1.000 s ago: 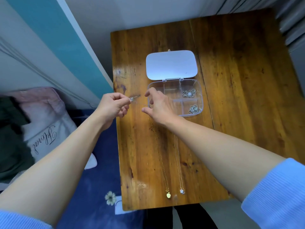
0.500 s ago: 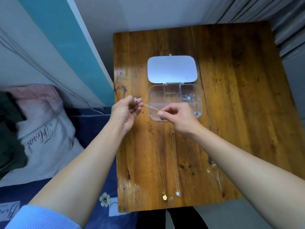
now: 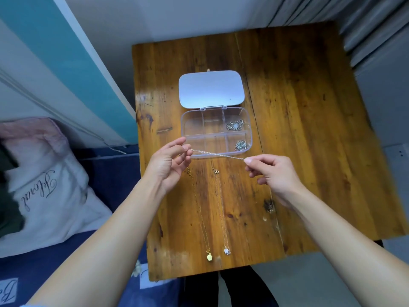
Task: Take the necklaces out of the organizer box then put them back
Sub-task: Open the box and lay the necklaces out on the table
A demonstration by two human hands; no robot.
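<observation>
Silver chain (image 3: 218, 154) ends hidden inside left hand (image 3: 169, 166) and right hand (image 3: 273, 173) pinches. Two coiled necklaces (image 3: 235, 125) in organizer box (image 3: 215, 132) too tangled to read. Both sleeves cut off by frame.

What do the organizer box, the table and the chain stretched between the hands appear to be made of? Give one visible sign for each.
Organizer box: clear hard plastic, seemingly; the wood shows through its compartments.
Table: varnished wood; grain, knots and a glossy sheen.
Chain: likely silver-toned metal; thin and glinting, though too fine to confirm.
</observation>
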